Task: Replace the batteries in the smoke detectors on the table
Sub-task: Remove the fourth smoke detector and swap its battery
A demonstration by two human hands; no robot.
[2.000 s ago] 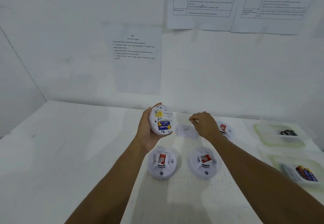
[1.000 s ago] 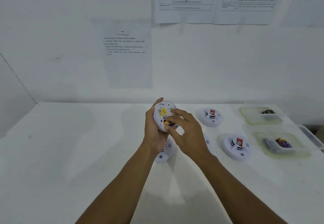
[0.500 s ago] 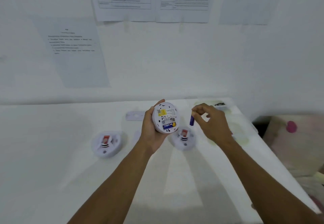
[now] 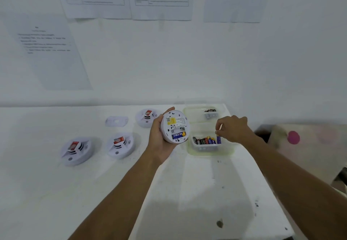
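My left hand [image 4: 159, 138] grips a white round smoke detector [image 4: 175, 126] above the table, its back facing me. One blue battery [image 4: 178, 135] lies in its open compartment and the slot above it is bare. My right hand [image 4: 233, 130] pinches a blue battery [image 4: 218, 139] upright over the near plastic tub [image 4: 210, 150], which holds several batteries. Three more detectors stand on the table: far left [image 4: 76, 150], middle [image 4: 121, 146] and back [image 4: 147, 117].
A loose white cover plate [image 4: 116, 121] lies behind the middle detector. A second tub [image 4: 204, 113] with dark batteries stands at the back right. The table's right edge [image 4: 262, 183] runs close to my right arm. Printed sheets hang on the wall.
My right hand pulled a blue battery out of the detector and carried it right, down to the near tub. My view swung right. The left hand kept holding the detector.
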